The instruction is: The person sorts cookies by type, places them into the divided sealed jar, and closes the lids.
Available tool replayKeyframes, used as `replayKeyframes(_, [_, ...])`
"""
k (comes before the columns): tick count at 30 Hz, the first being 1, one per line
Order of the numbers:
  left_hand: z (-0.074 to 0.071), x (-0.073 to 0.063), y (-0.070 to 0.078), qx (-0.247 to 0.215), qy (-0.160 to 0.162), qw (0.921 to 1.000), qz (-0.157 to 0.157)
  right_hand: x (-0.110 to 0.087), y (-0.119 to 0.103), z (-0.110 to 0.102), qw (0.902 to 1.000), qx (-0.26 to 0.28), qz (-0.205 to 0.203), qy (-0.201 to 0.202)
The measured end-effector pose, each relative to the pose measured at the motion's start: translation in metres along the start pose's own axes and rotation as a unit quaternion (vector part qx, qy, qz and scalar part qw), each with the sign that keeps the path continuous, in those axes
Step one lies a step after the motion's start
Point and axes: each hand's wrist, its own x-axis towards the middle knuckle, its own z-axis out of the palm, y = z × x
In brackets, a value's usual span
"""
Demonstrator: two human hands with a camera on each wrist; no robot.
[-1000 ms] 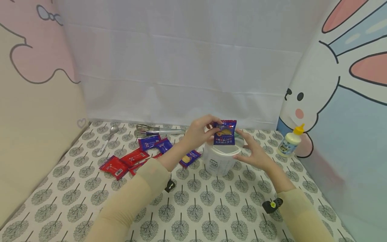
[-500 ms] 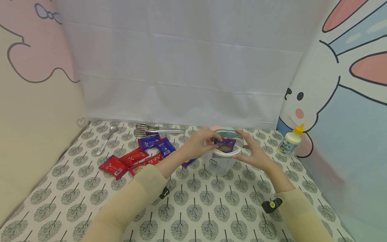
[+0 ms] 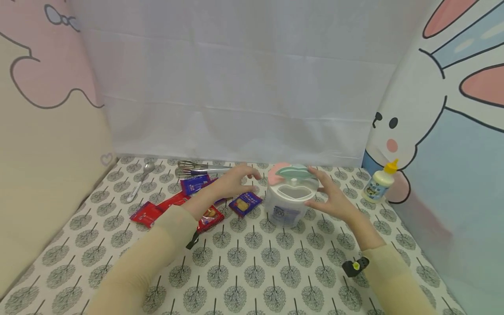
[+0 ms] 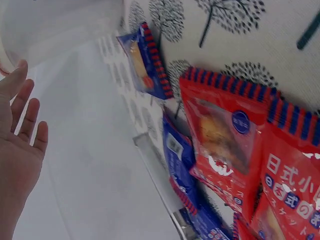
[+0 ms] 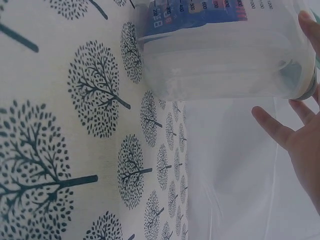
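A clear plastic measuring container (image 3: 275, 202) with a pink, green and white lid (image 3: 293, 171) stands upright on the table, its pouring opening uncovered. Through its wall a blue snack packet (image 5: 200, 14) shows near the bottom. My right hand (image 3: 334, 200) holds the container's rim from the right, thumb at the front and fingers behind. To the left, my left hand (image 3: 233, 181) hangs with nothing in it, fingers loosely bent, above the snacks. A single blue packet (image 3: 246, 204) lies below its fingertips. More blue packets (image 3: 194, 184) and red packets (image 4: 225, 130) are partly hidden under the left arm.
Two metal whisk-like utensils (image 3: 204, 171) lie at the back behind the packets. A spoon (image 3: 140, 181) is at the far left. A glue bottle with a yellow cap (image 3: 379, 183) stands at the right edge. The tree-print tablecloth (image 3: 252, 271) spreads in front.
A blue packet went from my left hand down through the lid opening into the container. The left hand let go and moved left over the packets. My right hand stayed at the rim.
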Motion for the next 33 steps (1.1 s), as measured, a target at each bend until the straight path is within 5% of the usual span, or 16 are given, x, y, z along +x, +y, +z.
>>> replayKeyframes(6, [0.014,0.0,-0.023,0.002,-0.131,0.9878,-0.084,-0.002,-0.002,-0.002,1.0,0.005,0.002,0.004])
replayKeyframes(12, [0.03,-0.006,-0.041,0.027,-0.197,0.9701,-0.138,-0.001,-0.003,-0.001,1.0,0.006,-0.004,0.005])
replayKeyframes(23, [0.033,-0.014,-0.042,0.003,-0.182,0.9741,-0.135,-0.001,0.0,-0.001,1.0,0.008,0.0,0.002])
replayKeyframes(33, [0.006,-0.028,-0.03,-0.021,-0.137,0.985,-0.103,-0.001,0.001,0.003,0.9999,0.012,0.0,0.002])
